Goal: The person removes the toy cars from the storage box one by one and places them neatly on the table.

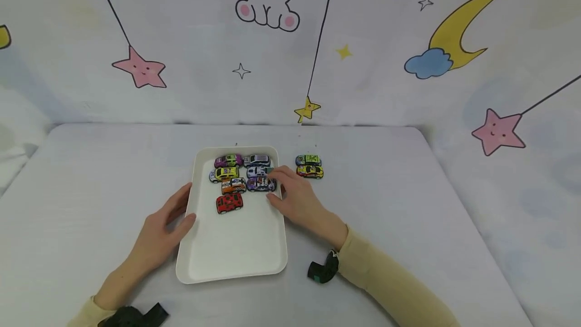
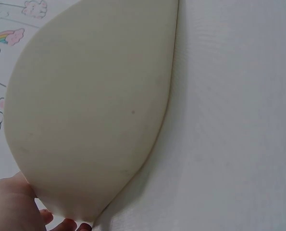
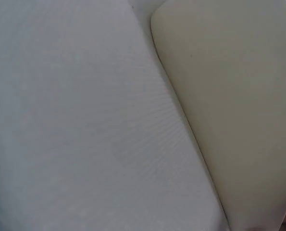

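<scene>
A white tray (image 1: 233,246) lies on the table, holding several small toy cars in its far half. My left hand (image 1: 161,233) grips its left side, the thumb over the rim and the fingers along the outer wall; the left wrist view shows the tray's side (image 2: 94,106). Over the right rim reaches my right hand (image 1: 297,198), thumb and fingers spread around the right end of a purple toy car (image 1: 260,184). The fingertips overlap a blue-and-white car (image 1: 256,171) just behind it. A red car (image 1: 229,203) stands nearest in the left column.
Right of the tray, a green toy car (image 1: 308,160) and a yellow-and-red one (image 1: 310,171) stand on the white cloth (image 1: 372,206). Orange (image 1: 233,185), yellow (image 1: 225,174), purple-green (image 1: 228,160) and silver (image 1: 256,160) cars fill the tray's far part. A printed cloth wall (image 1: 195,64) rises behind.
</scene>
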`<action>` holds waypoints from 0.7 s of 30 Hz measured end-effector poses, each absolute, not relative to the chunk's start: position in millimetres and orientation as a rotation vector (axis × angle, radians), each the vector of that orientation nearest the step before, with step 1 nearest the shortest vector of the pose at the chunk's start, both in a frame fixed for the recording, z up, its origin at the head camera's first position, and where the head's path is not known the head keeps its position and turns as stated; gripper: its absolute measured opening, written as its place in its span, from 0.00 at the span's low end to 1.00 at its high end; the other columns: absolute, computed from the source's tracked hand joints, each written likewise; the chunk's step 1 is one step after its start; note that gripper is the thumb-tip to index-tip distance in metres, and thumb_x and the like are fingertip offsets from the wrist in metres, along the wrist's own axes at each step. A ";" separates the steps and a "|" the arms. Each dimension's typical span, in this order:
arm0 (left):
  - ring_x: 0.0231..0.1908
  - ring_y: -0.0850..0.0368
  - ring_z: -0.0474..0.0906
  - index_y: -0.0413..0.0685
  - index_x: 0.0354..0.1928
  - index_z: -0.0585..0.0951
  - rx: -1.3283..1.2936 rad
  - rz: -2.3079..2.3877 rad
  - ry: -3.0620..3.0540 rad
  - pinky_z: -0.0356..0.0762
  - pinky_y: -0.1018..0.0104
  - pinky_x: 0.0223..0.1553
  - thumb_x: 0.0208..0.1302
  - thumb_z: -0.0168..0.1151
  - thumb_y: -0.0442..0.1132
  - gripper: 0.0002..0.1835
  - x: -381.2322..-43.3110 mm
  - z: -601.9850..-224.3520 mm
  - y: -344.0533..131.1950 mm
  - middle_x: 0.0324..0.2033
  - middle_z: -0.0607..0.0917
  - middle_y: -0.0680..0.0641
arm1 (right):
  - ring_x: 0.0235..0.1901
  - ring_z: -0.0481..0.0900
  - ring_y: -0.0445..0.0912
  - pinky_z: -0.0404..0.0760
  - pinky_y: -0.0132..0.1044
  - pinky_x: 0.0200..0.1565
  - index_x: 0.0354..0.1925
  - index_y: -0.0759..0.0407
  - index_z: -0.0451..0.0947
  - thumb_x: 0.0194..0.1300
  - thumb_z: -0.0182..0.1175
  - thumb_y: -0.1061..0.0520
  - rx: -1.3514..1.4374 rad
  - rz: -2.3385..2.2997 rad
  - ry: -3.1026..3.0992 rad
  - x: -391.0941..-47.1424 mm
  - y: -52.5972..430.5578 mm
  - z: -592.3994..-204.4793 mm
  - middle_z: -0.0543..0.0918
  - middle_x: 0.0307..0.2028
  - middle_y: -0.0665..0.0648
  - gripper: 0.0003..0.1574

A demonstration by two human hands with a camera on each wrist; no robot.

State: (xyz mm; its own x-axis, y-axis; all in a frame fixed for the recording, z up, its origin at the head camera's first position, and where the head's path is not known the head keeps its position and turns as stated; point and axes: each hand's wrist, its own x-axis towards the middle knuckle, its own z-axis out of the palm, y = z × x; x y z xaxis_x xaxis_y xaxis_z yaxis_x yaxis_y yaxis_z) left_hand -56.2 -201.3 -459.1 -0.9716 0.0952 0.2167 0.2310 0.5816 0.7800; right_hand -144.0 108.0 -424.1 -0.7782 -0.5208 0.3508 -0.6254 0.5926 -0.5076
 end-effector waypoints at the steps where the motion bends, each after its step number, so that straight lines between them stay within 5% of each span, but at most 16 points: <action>1: 0.58 0.83 0.68 0.56 0.77 0.61 -0.276 -1.345 -2.656 0.60 0.92 0.55 0.71 0.61 0.38 0.35 -56.5 -458.7 -201.7 0.68 0.74 0.41 | 0.36 0.80 0.45 0.80 0.35 0.37 0.51 0.65 0.81 0.59 0.71 0.61 0.966 0.917 -2.671 -144.5 107.0 -421.9 0.81 0.51 0.58 0.22; 7: 0.58 0.82 0.68 0.58 0.77 0.61 -0.265 -1.356 -2.660 0.60 0.91 0.55 0.71 0.61 0.39 0.35 -56.3 -459.8 -202.0 0.67 0.74 0.40 | 0.46 0.82 0.50 0.83 0.43 0.46 0.51 0.64 0.81 0.58 0.72 0.61 0.944 0.825 -2.778 -148.5 101.5 -417.7 0.80 0.50 0.58 0.21; 21: 0.58 0.80 0.70 0.58 0.77 0.61 -0.273 -1.330 -2.660 0.59 0.91 0.55 0.71 0.61 0.39 0.35 -57.1 -460.6 -202.3 0.68 0.74 0.41 | 0.46 0.83 0.49 0.83 0.43 0.46 0.49 0.62 0.81 0.60 0.69 0.64 0.911 0.817 -2.847 -148.2 97.2 -418.1 0.81 0.49 0.57 0.17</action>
